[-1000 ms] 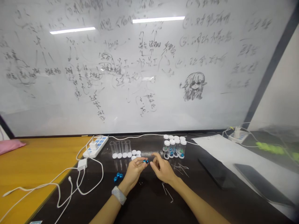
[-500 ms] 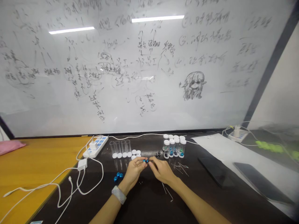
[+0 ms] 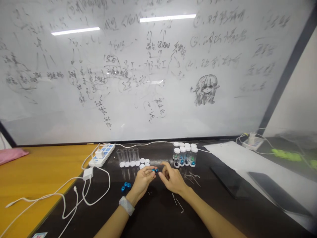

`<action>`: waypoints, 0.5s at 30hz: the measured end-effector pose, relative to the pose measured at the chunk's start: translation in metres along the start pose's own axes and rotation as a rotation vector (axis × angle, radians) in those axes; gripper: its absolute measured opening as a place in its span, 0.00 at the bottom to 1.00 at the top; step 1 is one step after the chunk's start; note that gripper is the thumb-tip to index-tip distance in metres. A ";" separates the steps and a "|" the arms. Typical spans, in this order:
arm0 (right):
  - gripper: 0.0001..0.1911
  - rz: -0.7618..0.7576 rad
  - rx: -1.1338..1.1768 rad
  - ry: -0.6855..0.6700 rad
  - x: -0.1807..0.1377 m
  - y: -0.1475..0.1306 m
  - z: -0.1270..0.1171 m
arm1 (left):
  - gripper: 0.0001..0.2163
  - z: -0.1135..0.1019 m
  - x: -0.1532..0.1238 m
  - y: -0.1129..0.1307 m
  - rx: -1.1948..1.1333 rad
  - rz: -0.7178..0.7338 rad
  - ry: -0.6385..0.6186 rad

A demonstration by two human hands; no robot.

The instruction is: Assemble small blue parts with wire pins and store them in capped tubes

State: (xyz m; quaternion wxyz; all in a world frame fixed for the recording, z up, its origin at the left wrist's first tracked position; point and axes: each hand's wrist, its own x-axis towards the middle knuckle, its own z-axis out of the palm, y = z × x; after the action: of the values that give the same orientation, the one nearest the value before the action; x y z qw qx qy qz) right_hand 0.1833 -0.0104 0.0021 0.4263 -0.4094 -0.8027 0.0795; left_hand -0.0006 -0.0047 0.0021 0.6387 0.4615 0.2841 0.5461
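Between the thumb and fingers of my left hand [image 3: 141, 180] is a small shiny blue part [image 3: 155, 170] with a dark end. My right hand [image 3: 173, 179] is just to the right of it, thumb and index finger apart, with nothing seen between them. Beyond my right fingers stand small black parts [image 3: 169, 161], partly hidden. Left of my left hand lie several shiny blue pieces [image 3: 125, 186]. Behind my hands are several open clear tubes [image 3: 130, 157] and loose white caps [image 3: 143, 162]. Capped tubes [image 3: 185, 157] with blue, green and dark parts inside stand at the right.
Thin metal wire tools [image 3: 192, 176] lie right of my right hand, others below its wrist. A white power strip [image 3: 105, 153] and white cables [image 3: 74, 198] occupy the left. A black tablet-like slab [image 3: 229, 183] and a phone [image 3: 274, 191] lie at right. A whiteboard [image 3: 158, 129] rises behind.
My right thumb and index finger have come away from the blue part and spread, the index finger rising. My left hand keeps its hold in nearly the same place.
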 end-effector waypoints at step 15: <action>0.08 -0.029 -0.030 -0.034 0.000 -0.007 -0.001 | 0.14 0.000 0.000 0.000 -0.004 0.000 -0.008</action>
State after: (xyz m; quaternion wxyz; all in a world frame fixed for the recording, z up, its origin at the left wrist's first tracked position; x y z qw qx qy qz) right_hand 0.1801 -0.0148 0.0063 0.4074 -0.4028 -0.8167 0.0684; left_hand -0.0008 -0.0050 0.0022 0.6407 0.4626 0.2802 0.5449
